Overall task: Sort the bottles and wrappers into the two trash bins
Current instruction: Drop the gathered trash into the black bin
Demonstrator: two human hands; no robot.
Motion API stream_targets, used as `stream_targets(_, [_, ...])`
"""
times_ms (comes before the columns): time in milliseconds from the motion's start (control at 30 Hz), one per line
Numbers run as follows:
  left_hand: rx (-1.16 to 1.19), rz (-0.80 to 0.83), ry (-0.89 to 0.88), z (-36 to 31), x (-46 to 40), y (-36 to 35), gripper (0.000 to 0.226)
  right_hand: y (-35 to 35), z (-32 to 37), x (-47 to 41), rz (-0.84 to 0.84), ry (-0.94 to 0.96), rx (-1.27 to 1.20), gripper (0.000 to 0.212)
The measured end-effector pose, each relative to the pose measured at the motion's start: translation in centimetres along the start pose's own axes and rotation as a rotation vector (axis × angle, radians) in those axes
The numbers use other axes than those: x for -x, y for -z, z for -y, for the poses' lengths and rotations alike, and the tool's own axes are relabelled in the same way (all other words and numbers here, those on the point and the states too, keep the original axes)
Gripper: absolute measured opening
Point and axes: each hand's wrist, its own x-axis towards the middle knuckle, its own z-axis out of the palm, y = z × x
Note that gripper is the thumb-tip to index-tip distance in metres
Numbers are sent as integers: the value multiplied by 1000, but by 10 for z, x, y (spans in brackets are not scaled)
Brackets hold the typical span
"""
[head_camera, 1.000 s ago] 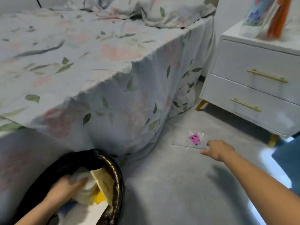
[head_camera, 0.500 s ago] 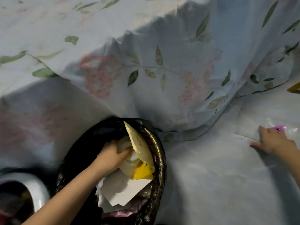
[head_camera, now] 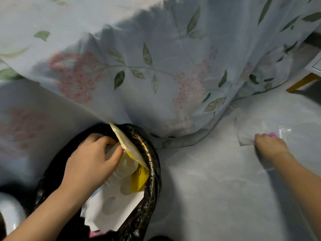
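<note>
A bin lined with a black bag (head_camera: 152, 164) stands on the floor at lower left, holding white paper and a yellow wrapper (head_camera: 132, 150). My left hand (head_camera: 90, 164) is inside its mouth, fingers curled round a pale translucent wrapper (head_camera: 126, 164). On the floor at right lies a clear plastic wrapper with a pink label (head_camera: 272, 134). My right hand (head_camera: 271, 146) pinches its near-left corner. A second, white bin (head_camera: 10, 211) shows only partly at the bottom left corner.
A flowered bed sheet (head_camera: 156, 66) hangs down to the floor right behind the black bin. A white nightstand with a wooden leg (head_camera: 300, 83) is at the far right edge. Grey floor (head_camera: 217, 197) spreads between the bin and my right arm.
My head has dropped and turned left toward the bin. My right hand reached the clear wrapper and closed on its corner. My left hand pushed the pale wrapper deeper into the black bin.
</note>
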Motion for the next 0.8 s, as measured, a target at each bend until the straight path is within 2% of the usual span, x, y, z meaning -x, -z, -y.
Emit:
stream_targets(100, [85, -45, -64, 2, 6, 6, 44, 2, 2, 3, 44, 22, 33, 31])
stream_targets(200, [126, -60, -105, 7, 8, 9, 33, 3, -3, 5, 94, -12, -70, 33])
stream_targets(267, [140, -87, -134, 8, 10, 9, 21, 2, -5, 9, 52, -55, -251, 29])
stream_targets(333, [150, -104, -158, 5, 13, 9, 11, 3, 1, 13, -62, -68, -456, 23])
stream_targets(433, [178, -107, -182, -5, 20, 9, 10, 25, 19, 29, -221, -89, -784, 7])
stream_targets(500, [212, -112, -206, -13, 27, 11, 9, 49, 31, 46, -271, -114, -988, 10])
stream_targets(633, [340, -125, -228, -29, 43, 26, 8, 104, 50, 84, -281, -151, -1350, 17])
stream_targets(800, [548, -169, -192, -41, 67, 59, 16, 187, 65, 149, -234, 20, -1610, 16])
